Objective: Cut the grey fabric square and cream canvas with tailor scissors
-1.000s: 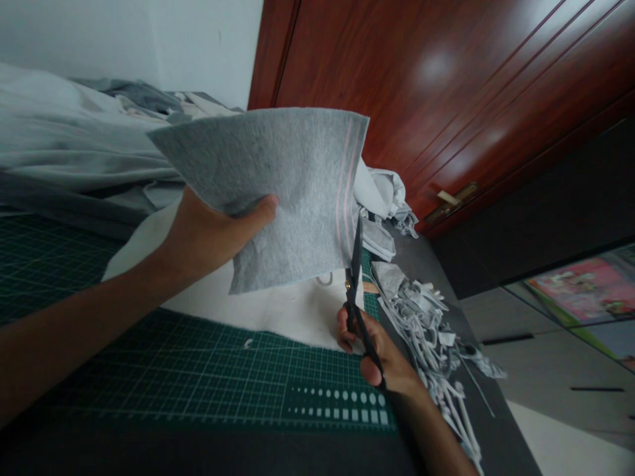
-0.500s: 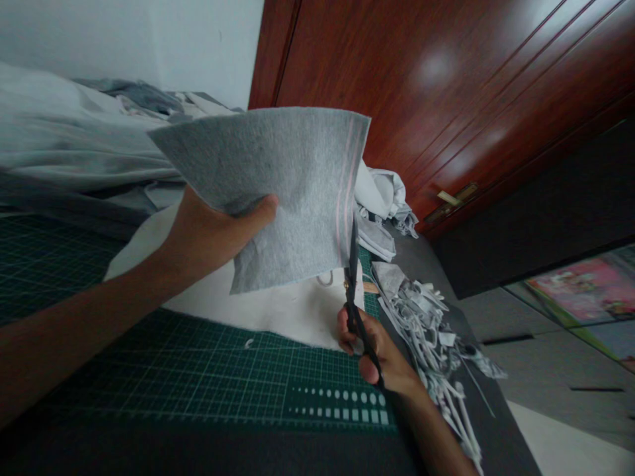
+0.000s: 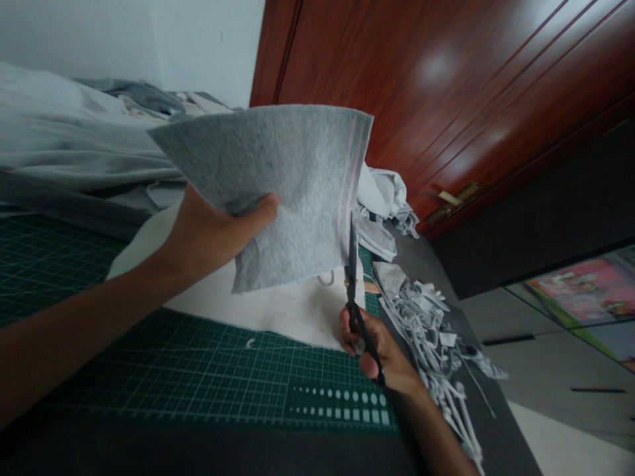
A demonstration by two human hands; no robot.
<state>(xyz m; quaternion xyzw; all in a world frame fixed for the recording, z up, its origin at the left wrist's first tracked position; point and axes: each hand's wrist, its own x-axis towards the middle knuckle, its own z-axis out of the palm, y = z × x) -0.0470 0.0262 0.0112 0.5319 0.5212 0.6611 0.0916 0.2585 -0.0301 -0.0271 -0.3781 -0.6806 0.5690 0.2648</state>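
- Door: a large red-brown polished wooden door is seen across the upper right, behind the work surface.
- Mat: a dark green gridded cutting mat is spread over the dark table and fills the lower left.
- Bedding: a heap of pale grey crumpled cloth is piled at the far left, beyond the mat.
- Sheet: a white fabric sheet is laid flat on the mat, below the raised hands.
- Felt: a grey felt square with thin pink lines along its right edge is held up in the air above the white sheet, well clear of the mat.
- Offcuts: a pile of narrow grey-white fabric strips is gathered on the table to the right of the mat.
- Left hand: it is closed on the felt's lower left part, with the thumb pressed across the front face.
- Right hand: it is wrapped around the handles of the scissors, just above the mat's right edge.
- Scissors: black scissors are pointed upward, and the blades are set against the felt's lower right edge, beside the pink lines. How far the blades are parted cannot be told.
- Handle: a small brass door handle is fixed low on the door.
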